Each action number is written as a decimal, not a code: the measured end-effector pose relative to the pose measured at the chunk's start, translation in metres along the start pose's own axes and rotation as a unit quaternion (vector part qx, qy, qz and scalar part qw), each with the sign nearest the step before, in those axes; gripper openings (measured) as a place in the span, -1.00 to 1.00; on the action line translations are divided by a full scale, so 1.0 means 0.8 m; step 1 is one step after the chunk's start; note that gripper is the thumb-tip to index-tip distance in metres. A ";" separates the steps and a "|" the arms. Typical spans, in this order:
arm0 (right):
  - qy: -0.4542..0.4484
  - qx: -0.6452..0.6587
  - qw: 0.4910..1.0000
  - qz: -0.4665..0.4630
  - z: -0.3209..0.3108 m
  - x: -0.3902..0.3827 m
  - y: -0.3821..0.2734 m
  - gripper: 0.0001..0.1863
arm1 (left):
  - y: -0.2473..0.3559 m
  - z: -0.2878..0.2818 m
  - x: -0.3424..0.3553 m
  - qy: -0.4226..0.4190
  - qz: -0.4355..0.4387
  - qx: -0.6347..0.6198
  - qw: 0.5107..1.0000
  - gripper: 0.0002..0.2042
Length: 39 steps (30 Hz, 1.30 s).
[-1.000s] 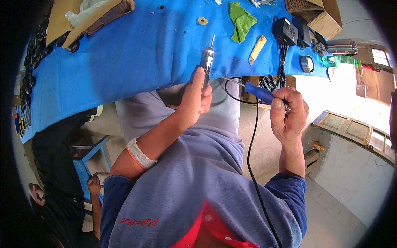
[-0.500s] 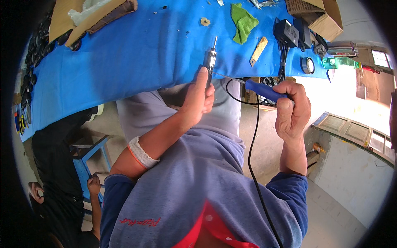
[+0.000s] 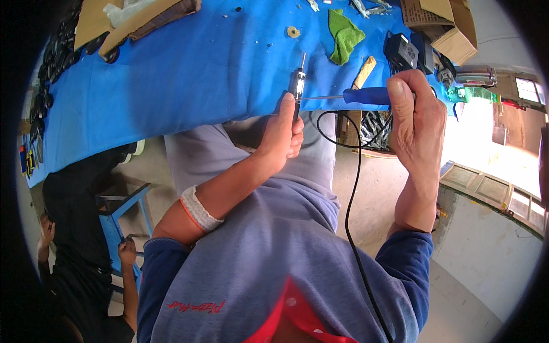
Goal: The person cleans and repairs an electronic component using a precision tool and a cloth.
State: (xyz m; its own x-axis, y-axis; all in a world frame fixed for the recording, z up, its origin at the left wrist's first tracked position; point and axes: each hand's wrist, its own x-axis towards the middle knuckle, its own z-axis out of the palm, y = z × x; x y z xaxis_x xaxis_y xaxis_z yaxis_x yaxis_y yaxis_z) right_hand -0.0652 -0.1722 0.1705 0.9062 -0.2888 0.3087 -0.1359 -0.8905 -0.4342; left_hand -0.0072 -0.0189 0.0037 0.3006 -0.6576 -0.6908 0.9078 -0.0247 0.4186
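My left hand (image 3: 281, 128) is closed round a slim black-and-silver cylindrical tool (image 3: 298, 83) held upright, with a short metal shaft at its top. My right hand (image 3: 415, 120) grips a blue-handled screwdriver (image 3: 366, 95), lying nearly level. Its thin blade reaches leftward to the side of the cylinder, just beside my left thumb; whether the tip is seated cannot be made out. A black cable (image 3: 359, 183) loops below the tools and runs down over my shirt.
The blue-covered table (image 3: 171, 80) holds cardboard boxes (image 3: 437, 28), black adapters (image 3: 400, 51), a green cloth (image 3: 342, 37), a wooden strip (image 3: 364, 71), a washer (image 3: 293, 32) and black parts along the left. A person in black (image 3: 77, 240) is at lower left beside a blue metal frame (image 3: 111, 228).
My right hand has risen and swung rightward, bringing the screwdriver from a slant to nearly level. My left hand and the cylinder have shifted slightly rightward in view.
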 end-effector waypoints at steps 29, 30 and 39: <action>-0.053 0.096 0.994 -0.007 -0.002 0.005 0.003 -0.79 | 0.015 0.004 0.000 0.003 -0.033 -0.002 0.999 -0.40; -0.053 0.096 0.994 -0.012 -0.002 0.005 0.004 -0.78 | 0.013 0.005 0.000 0.005 -0.037 -0.002 0.999 -0.40; -0.025 -0.077 0.996 -0.028 -0.004 0.018 -0.005 -0.74 | 0.014 0.009 0.000 0.012 -0.020 0.011 1.000 -0.41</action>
State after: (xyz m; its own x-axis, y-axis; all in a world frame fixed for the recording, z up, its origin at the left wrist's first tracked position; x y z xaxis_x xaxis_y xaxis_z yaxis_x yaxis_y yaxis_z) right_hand -0.0531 -0.1736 0.1794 0.9326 -0.2230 0.2837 -0.1413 -0.9491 -0.2816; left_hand 0.0006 -0.0248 0.0127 0.2720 -0.6382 -0.7202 0.9122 -0.0673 0.4041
